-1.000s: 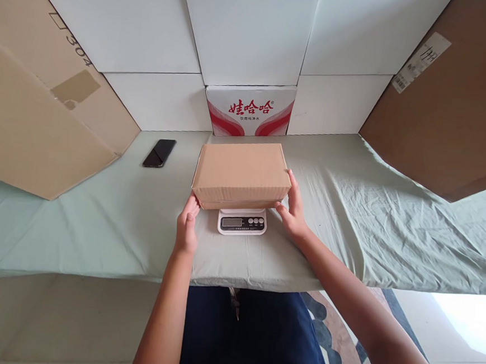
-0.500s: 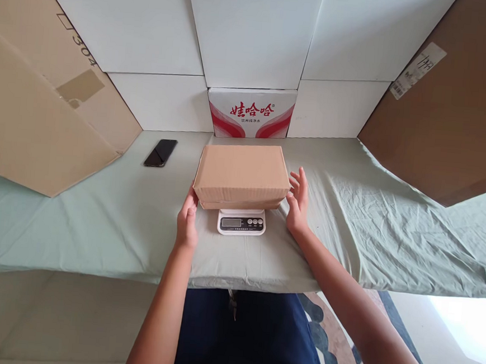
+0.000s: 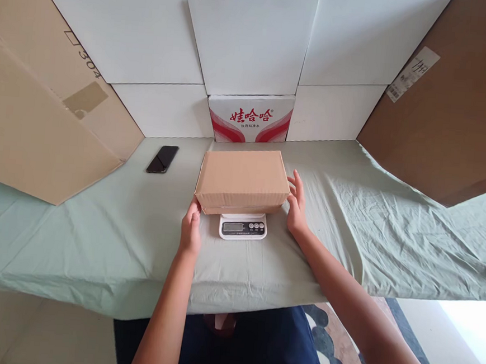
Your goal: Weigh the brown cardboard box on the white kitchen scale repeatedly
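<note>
A closed brown cardboard box (image 3: 243, 173) rests across a white digital kitchen scale (image 3: 243, 227), covering its platform; only the scale's front panel with display and buttons shows. My left hand (image 3: 190, 228) grips the box's lower left front corner, its fingers partly hidden behind the side and its thumb in front. Beside the right end is my right hand (image 3: 298, 206), its fingers stretched out and apart, with thumb and fingertips at the box's side. Whether they press on it I cannot tell.
A black phone (image 3: 162, 159) lies on the green cloth (image 3: 97, 215) to the left. White panels (image 3: 249, 45) and a red-and-white carton (image 3: 252, 118) form the back. Large brown cardboard sheets stand at the left (image 3: 42, 110) and right (image 3: 433, 118). The table's front edge is near my body.
My right hand has come slightly closer to the box's right side. The view has shifted a little. Box and scale keep their places relative to each other.
</note>
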A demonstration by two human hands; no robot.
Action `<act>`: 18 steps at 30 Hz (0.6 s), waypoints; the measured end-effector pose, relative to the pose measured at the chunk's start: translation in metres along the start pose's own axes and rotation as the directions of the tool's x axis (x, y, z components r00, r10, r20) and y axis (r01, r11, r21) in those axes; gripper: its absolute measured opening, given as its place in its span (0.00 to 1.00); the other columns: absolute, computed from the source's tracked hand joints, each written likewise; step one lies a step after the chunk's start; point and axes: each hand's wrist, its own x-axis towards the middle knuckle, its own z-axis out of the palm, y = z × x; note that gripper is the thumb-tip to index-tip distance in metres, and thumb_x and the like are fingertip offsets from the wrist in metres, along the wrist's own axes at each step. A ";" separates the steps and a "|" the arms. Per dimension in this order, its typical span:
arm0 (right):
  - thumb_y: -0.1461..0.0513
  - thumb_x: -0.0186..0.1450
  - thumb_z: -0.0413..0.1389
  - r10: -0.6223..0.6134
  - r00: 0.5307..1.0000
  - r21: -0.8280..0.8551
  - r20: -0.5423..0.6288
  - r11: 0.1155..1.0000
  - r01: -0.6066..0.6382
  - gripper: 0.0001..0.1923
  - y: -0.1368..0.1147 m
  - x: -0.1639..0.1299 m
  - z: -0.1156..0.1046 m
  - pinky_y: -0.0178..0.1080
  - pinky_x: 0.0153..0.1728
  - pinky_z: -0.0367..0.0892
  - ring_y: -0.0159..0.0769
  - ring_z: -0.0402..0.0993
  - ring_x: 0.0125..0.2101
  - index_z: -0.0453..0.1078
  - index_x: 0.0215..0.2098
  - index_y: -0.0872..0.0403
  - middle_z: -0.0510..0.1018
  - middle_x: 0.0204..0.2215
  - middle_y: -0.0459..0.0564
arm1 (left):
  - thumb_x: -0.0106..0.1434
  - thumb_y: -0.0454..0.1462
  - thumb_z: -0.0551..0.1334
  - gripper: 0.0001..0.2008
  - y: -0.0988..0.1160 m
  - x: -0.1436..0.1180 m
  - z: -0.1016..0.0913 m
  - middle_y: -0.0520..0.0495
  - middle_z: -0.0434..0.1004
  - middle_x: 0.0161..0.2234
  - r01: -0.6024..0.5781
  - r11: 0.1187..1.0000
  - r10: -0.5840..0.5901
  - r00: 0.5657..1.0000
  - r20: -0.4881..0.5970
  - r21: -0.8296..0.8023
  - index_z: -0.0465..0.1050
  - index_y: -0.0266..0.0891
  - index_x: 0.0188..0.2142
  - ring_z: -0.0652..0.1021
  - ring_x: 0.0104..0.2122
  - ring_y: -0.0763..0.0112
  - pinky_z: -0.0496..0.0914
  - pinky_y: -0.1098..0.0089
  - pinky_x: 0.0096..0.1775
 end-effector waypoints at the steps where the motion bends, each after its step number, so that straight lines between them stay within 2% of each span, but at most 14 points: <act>1: 0.46 0.69 0.50 0.008 1.000 0.010 -0.007 1.000 -0.008 0.36 -0.001 0.000 -0.001 0.60 0.64 0.63 0.52 0.67 0.63 0.53 0.73 0.41 0.65 0.66 0.54 | 0.66 0.64 0.53 0.42 0.000 0.000 0.000 0.37 0.71 0.66 -0.001 1.000 0.001 1.000 0.004 0.006 0.64 0.40 0.69 0.68 0.69 0.50 0.62 0.58 0.67; 10: 0.44 0.68 0.50 0.139 0.985 0.064 -0.100 0.989 -0.134 0.36 -0.004 0.003 -0.004 0.57 0.61 0.66 0.50 0.72 0.59 0.56 0.72 0.42 0.68 0.64 0.55 | 0.66 0.65 0.52 0.41 -0.002 0.001 -0.001 0.36 0.77 0.60 0.000 0.999 0.000 1.000 0.010 0.049 0.68 0.39 0.66 0.74 0.63 0.50 0.64 0.57 0.65; 18: 0.45 0.68 0.49 0.152 0.982 0.077 -0.111 0.987 -0.144 0.34 0.003 0.008 -0.005 0.53 0.59 0.69 0.48 0.74 0.57 0.58 0.71 0.41 0.69 0.64 0.54 | 0.67 0.64 0.51 0.40 -0.003 0.001 -0.001 0.35 0.75 0.61 0.004 0.997 -0.006 0.999 0.034 0.076 0.67 0.39 0.66 0.73 0.63 0.51 0.64 0.56 0.65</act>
